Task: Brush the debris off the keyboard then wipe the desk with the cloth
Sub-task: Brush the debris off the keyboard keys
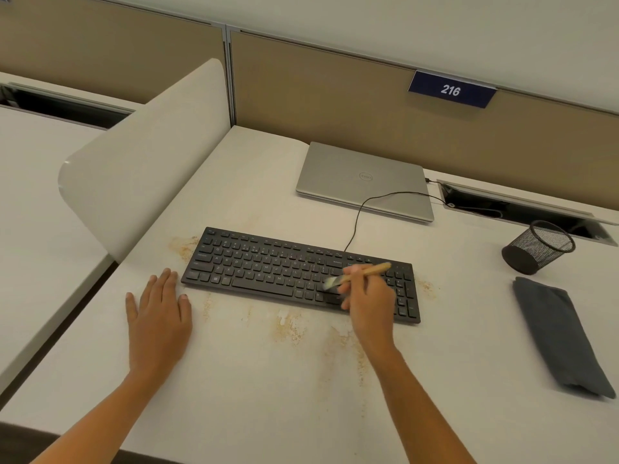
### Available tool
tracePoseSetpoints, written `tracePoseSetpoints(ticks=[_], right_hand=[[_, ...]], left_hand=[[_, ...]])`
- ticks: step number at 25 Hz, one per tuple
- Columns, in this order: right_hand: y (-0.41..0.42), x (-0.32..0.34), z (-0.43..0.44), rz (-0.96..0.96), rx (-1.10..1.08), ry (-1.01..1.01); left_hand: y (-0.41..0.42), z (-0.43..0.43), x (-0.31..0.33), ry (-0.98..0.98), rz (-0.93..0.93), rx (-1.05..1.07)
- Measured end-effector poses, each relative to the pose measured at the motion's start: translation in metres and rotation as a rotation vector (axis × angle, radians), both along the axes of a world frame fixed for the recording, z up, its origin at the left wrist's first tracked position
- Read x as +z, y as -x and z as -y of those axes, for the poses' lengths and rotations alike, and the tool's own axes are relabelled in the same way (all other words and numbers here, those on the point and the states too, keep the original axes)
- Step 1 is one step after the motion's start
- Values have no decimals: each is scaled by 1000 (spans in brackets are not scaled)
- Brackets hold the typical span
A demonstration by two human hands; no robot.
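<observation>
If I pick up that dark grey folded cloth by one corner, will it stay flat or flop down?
The dark grey folded cloth would probably flop and unfold, since it lies in soft layers with rumpled edges. It likely feels light, being thin fabric. Pushed, it should bunch or slide on the smooth pale desk rather than roll.

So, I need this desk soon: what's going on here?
A person is brushing the keyboard: the right hand holds a small wooden brush, bristles on the keys near its right end. The left hand rests flat on the desk by the keyboard's left end. Tan debris lies on the desk around it. The grey cloth lies untouched at the right.
</observation>
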State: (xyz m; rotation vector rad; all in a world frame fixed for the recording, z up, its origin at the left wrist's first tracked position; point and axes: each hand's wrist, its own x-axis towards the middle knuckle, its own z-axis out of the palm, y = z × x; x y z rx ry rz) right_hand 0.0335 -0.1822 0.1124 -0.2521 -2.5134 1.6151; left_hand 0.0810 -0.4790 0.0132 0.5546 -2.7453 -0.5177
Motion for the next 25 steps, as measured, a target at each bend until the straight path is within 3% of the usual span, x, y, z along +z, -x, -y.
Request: tracePoseSetpoints(ticks=[3,6,7,11,16,20,22,25], right_hand=[[24,11,-22,104,-100,-180],[30,10,-28,442,117,-87],[28,9,-30,463,131,-59],[29,-2,-32,213,-169,7],[24,-4,-31,437,122,-144],[20,1,-45,217,-77,32],[21,1,-41,195,-63,67],[18,-3,-38,364,194,-151]], left_hand=[[0,0,-2,8,0,-1],[-1,0,0,-11,-5,0],[0,0,0,-10,-9,-6],[2,0,0,-5,10,-1],[-1,0,-2,-1,1,-2],[1,-1,-1,-2,-6,2],[0,1,-3,0,-1,7],[-2,0,-4,-3,4,4]])
